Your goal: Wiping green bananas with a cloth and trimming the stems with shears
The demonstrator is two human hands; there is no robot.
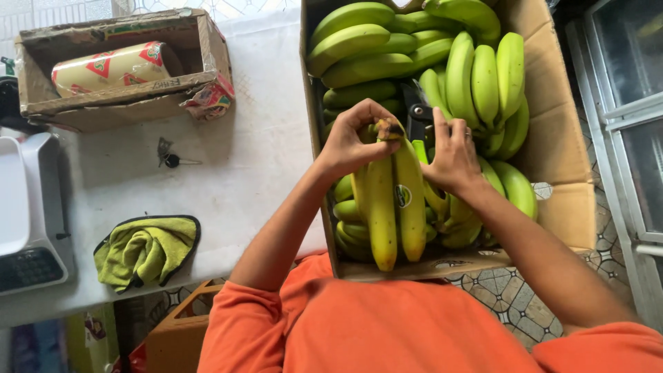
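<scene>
Two bare hands meet just above the middle of the frame, over a cardboard box [573, 207] packed with green bananas [476, 76]. The left hand [349, 141] curls its fingers around the dark stem end of a yellowish bunch of bananas [394, 200], pinching it at the crown. That bunch lies lengthwise in the lower middle of the box, its tips toward the bottom edge, and a small round sticker shows on one fruit. The right hand [452, 155] sits just right of the crown, fingers bent over a dark tool with a green part [418, 124]; what kind of tool it is cannot be told, though the hand looks closed on it. Orange sleeves fill the bottom of the frame.

On the white table [255, 138] to the left lie a green cloth [146, 250], keys [168, 155] and a weighing scale [27, 214]. A wooden crate [117, 103] in the upper left holds a printed roll [110, 67].
</scene>
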